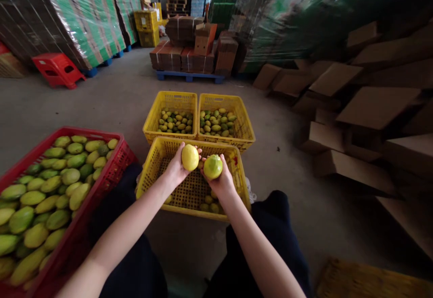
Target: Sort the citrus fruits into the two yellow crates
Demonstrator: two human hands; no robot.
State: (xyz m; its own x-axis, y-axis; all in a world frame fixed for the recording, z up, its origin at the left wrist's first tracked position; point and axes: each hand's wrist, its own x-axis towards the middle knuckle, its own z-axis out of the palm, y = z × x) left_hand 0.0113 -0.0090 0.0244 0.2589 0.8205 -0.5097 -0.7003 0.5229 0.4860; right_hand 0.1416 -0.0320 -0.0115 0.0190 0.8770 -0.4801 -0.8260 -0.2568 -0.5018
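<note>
My left hand [177, 166] is closed around a yellow lemon [190, 158]. Just to its right, my right hand [223, 181] grips a greener lemon [213, 167], its end turned up toward me. Both hands are held over the near yellow crate [154, 185], which has a perforated floor. A few lemons [209, 205] lie in that crate's near right part, and another shows at its near left, partly behind my left forearm. The fingers under both fruits are partly hidden.
At my left stands a red crate [126, 147] full of green and yellow lemons. Two yellow crates [149, 122] [248, 124] with lemons stand beyond the near one. Cardboard boxes [375, 106] pile up at right; a red stool [57, 68] and a loaded blue pallet [189, 76] stand farther back.
</note>
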